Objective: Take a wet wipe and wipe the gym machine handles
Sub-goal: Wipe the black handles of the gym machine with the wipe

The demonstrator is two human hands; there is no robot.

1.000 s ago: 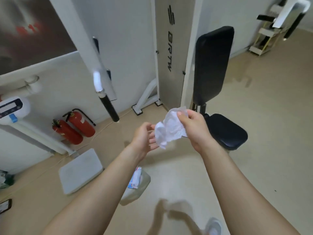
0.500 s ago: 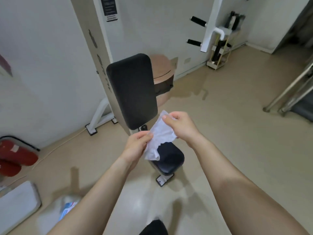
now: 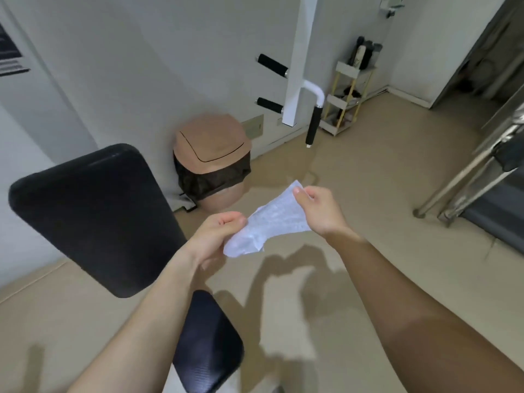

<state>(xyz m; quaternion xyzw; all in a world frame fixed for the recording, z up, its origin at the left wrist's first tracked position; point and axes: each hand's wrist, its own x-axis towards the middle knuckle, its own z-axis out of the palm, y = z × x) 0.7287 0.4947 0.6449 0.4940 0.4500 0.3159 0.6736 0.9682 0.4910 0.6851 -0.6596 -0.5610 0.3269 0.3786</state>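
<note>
Wipe [image 3: 269,222] out, both hands [image 3: 218,236] [image 3: 320,211] pinching it stretched; handles [image 3: 313,124] beyond wipe, by white post, not wiped yet.

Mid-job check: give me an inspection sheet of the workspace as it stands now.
Surface: beige floor, arm shadows on it.
Job's things: wet wipe stretched between both hands; three black handles on white post, untouched.
Clutter: lidded bin by wall; shelf rack in corner.
Grippers: left hand and right hand pinch opposite ends of wipe with fingers.
Cables: nothing seen.
Surroundings: black back pad, seat, metal rails at right.
</note>
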